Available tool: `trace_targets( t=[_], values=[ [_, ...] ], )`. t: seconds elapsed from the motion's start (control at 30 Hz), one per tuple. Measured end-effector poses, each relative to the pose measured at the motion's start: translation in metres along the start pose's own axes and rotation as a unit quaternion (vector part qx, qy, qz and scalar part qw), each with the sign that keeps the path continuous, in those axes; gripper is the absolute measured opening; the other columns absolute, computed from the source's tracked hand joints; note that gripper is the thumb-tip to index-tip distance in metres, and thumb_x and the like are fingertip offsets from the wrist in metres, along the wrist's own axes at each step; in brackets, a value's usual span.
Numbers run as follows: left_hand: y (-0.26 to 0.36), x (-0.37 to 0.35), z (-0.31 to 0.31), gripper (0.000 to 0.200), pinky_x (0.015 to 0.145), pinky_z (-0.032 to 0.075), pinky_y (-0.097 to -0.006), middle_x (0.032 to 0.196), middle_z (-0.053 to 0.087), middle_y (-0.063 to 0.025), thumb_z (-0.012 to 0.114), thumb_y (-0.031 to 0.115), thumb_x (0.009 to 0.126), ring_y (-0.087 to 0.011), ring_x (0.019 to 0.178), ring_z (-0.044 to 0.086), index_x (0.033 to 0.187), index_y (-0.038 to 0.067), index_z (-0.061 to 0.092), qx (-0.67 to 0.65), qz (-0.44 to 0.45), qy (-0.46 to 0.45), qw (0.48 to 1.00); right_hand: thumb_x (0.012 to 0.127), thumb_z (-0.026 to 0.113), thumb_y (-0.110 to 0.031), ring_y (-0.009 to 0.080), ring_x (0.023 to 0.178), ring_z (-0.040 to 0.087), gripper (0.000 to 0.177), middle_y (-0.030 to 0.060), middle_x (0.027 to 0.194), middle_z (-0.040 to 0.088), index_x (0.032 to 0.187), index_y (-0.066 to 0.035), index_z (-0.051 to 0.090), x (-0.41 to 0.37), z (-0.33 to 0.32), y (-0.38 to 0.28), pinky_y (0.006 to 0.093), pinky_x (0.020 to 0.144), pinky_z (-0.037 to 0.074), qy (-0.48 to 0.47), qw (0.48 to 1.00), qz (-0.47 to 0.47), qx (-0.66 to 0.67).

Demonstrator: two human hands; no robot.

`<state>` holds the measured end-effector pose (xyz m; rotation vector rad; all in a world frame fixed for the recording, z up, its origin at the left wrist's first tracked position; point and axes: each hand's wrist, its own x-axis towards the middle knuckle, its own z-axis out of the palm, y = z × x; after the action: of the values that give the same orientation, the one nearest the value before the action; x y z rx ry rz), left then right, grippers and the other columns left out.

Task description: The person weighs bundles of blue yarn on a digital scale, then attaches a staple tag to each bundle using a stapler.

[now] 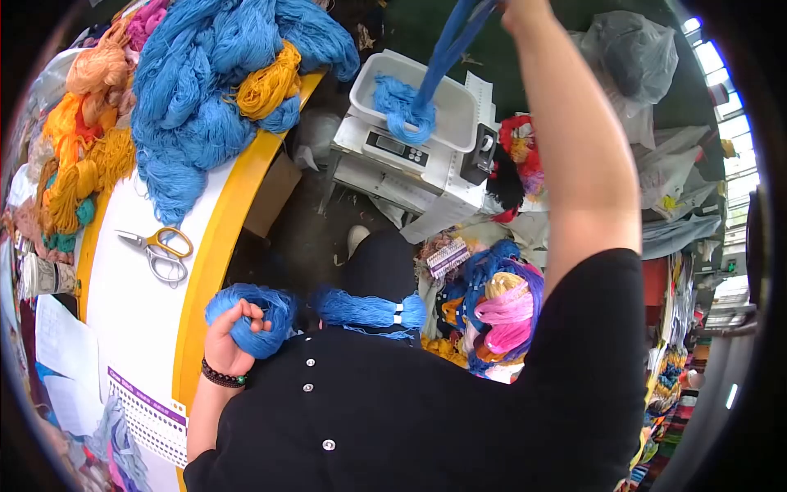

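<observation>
My left hand [234,334] is closed, its fingers curled round a wound hank of blue yarn [275,316] by the table edge. My right arm reaches far forward, and my right hand [522,11] is partly cut off by the top edge. From it a bundle of blue yarn strands [449,51] runs down into a white plastic tub [365,86], where a loose blue heap [402,107] lies. The tub stands on a digital scale [397,151]. Across my lap lies a tied blue yarn tassel [361,309], apart from both hands.
Scissors [160,250] lie on the white table with a yellow edge [217,221]. A large blue yarn pile [197,90] and a mustard skein [270,80] cover its far end. Mixed skeins [504,307] fill a spot at my right. Plastic bags [631,61] stand beyond.
</observation>
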<state>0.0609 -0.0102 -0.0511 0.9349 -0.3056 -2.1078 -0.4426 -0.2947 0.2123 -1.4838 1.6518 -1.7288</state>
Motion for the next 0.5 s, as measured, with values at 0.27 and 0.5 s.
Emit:
trace_targets(
  t=[0.27, 0.5],
  values=[
    [0.006, 0.001, -0.009, 0.016, 0.078, 0.051, -0.0371, 0.08, 0.061, -0.0075, 0.052, 0.015, 0.09, -0.0135, 0.057, 0.052, 0.097, 0.003, 0.059, -0.055, -0.016, -0.082, 0.995, 0.078, 0.063, -0.027, 0.0306, 0.083, 0.061, 0.015, 0.0099, 0.077, 0.064, 0.077, -0.012, 0.064, -0.21, 0.033, 0.173, 0.0459, 0.078, 0.044, -0.146, 0.827, -0.191, -0.508],
    [0.011, 0.015, 0.008, 0.032, 0.088, 0.05, -0.0427, 0.094, 0.067, -0.0074, 0.052, 0.013, 0.09, -0.0161, 0.065, 0.057, 0.121, 0.003, 0.055, 0.034, -0.005, -0.173, 0.984, 0.075, 0.07, -0.027, 0.027, 0.103, 0.056, 0.034, 0.0078, 0.107, 0.062, 0.101, -0.008, 0.063, -0.298, 0.038, 0.126, 0.0422, 0.094, 0.036, 0.021, 0.866, -0.216, -0.451]
  ],
)
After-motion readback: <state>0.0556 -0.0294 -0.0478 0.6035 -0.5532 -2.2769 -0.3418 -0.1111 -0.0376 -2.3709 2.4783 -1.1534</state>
